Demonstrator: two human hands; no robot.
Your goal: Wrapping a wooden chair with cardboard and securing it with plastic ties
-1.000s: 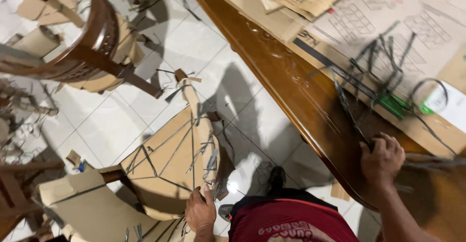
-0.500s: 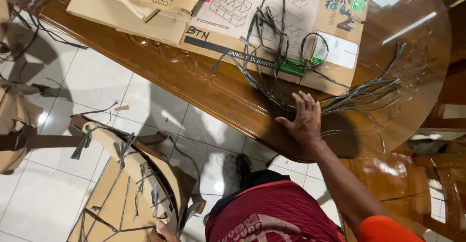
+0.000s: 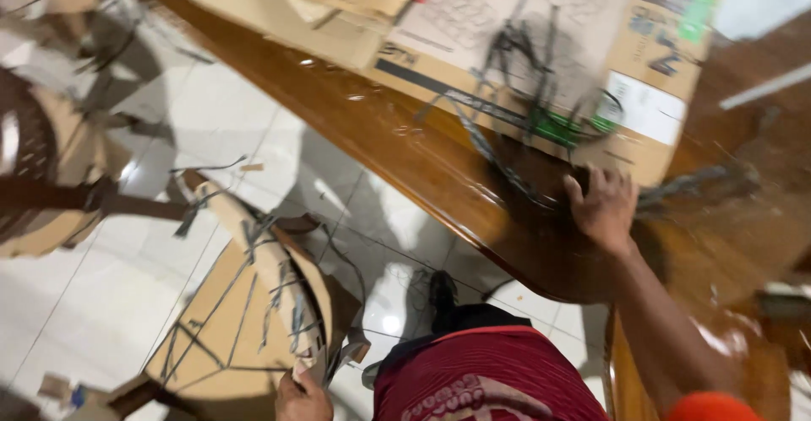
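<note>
The right hand has curled since a moment ago, fingers now closing on the grey strap bundle at the wooden table's edge. Just beyond it on the table lies a flat cardboard sheet with a white label and green patches. Left hand, below the table, grips the strap-bound cardboard-wrapped piece on the tiled floor.

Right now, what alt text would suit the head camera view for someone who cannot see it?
The right hand rests on grey plastic straps lying on a glossy brown wooden table, beside flattened cardboard boxes. The left hand grips a strap-wrapped cardboard bundle over the white tiled floor.
</note>
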